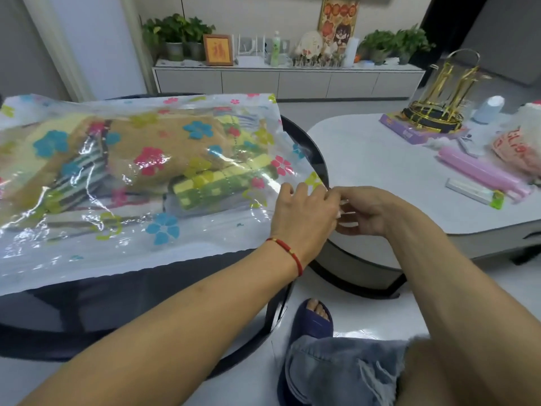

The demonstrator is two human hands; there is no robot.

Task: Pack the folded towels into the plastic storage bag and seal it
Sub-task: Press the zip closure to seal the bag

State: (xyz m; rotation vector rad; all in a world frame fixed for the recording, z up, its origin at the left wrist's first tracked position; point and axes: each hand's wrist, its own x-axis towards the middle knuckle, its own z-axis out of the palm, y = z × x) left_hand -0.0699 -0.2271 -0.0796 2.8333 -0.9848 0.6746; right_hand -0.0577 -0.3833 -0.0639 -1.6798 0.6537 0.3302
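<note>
Now both hands [330, 212] at the bag's [87, 247] right corner.

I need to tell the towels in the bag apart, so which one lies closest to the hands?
The green-and-yellow checked towel, nearest both hands; the tan and striped ones lie farther left.

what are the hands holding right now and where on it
Both hands, left hand and right hand, pinch the plastic storage bag at its right-hand edge, near the corner closest to the person.
</note>
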